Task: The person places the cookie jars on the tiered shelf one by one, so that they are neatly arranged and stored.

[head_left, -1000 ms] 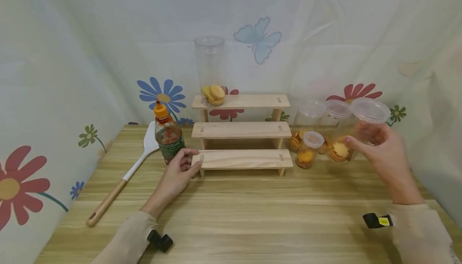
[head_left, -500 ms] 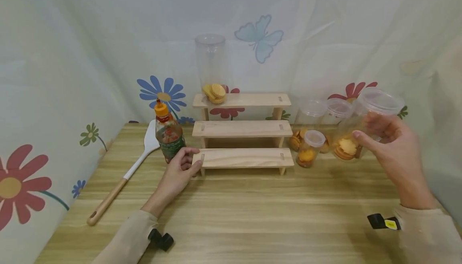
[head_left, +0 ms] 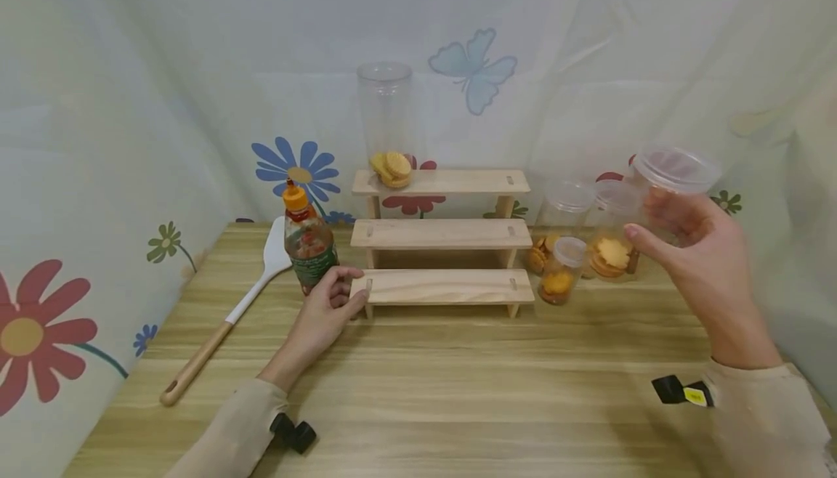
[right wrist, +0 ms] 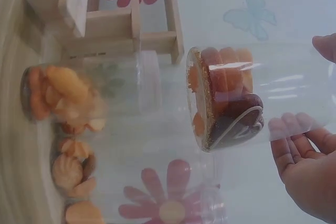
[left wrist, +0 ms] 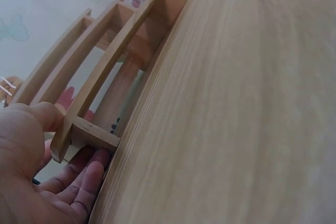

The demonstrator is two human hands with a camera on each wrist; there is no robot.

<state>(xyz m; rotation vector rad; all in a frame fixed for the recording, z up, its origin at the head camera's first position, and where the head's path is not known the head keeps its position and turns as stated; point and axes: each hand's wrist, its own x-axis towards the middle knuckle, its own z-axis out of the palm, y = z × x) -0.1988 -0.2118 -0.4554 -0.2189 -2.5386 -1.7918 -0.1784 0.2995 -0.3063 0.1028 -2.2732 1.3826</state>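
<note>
My left hand point(head_left: 325, 302) grips the left end of the lowest tier of a three-tier wooden display stand point(head_left: 447, 286). In the left wrist view, its thumb lies over the board's end and the fingers curl underneath. My right hand point(head_left: 706, 264) holds a clear plastic jar point(head_left: 676, 170) by its sides, tilted and raised off the table. Cookies, including a dark one with a pale line, sit at the bottom of that jar in the right wrist view point(right wrist: 231, 98). A tall clear jar point(head_left: 384, 118) with several cookies stands on the top tier, at left.
A small lidded jar point(head_left: 562, 274) and two taller jars, one point(head_left: 564, 213) behind it, stand right of the stand. Left of the stand is a sauce bottle point(head_left: 310, 245) with an orange cap. A white spatula point(head_left: 258, 282) with a wooden handle lies further left. A flowered curtain hangs behind.
The right hand has raised the cookie jar, moving first to the right and then back left. My left hand keeps its grip on the stand.
</note>
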